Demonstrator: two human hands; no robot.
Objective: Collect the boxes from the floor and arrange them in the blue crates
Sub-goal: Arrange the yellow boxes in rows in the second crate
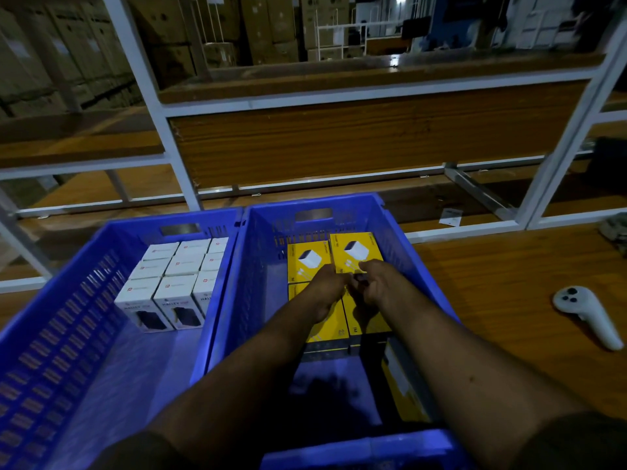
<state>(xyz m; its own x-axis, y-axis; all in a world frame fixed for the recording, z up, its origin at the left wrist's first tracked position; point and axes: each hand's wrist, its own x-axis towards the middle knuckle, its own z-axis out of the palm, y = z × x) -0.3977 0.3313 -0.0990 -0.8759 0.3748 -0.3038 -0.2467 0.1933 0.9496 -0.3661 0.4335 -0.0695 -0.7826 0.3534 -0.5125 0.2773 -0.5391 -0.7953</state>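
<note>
Your two hands reach side by side into the right blue crate [400, 232], nearly touching each other over the yellow charger boxes [356, 252]. Your left hand [327, 290] lies with its fingers curled down onto the top of a yellow box in the near row; your right hand [375, 283], just beside it, has its fingers bent at the edge between the far and near rows. Whether either hand truly grips a box or only presses on it, I cannot tell, as the fingertips are hidden between the hands. The yellow boxes lie flat in two rows under and beyond your hands, against the crate's far wall, and another yellow box [403, 385] stands on edge under your right forearm along the right wall. To the left of your left hand, the left blue crate [68, 300] holds white boxes [176, 283] packed upright in rows. To the right of your right hand, a white controller [587, 313] lies on the wooden desk [509, 283].
</note>
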